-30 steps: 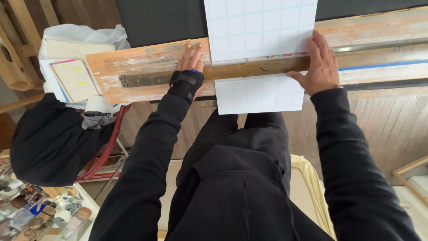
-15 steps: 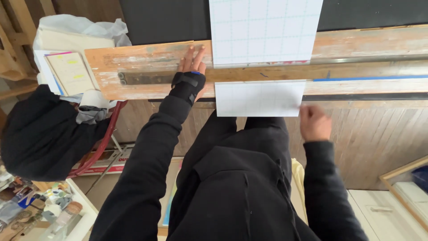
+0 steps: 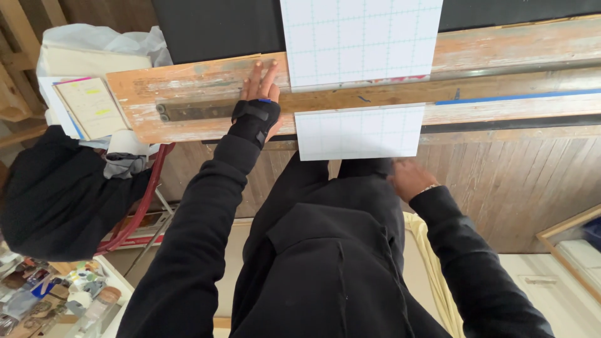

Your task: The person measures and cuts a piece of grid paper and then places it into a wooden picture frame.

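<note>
Head view: right hand (image 3: pixel 410 178) now off wooden straightedge (image 3: pixel 375 95), dropping near waist, blurred, grip unclear; left hand (image 3: pixel 260 94) alone pressing flat on straightedge, fingers together; gridded sheet (image 3: pixel 360 62) lying under straightedge, less restrained

right hand (image 3: pixel 410 177) motion-blurred, gridded sheet (image 3: pixel 360 40) cut off at top edge
</note>
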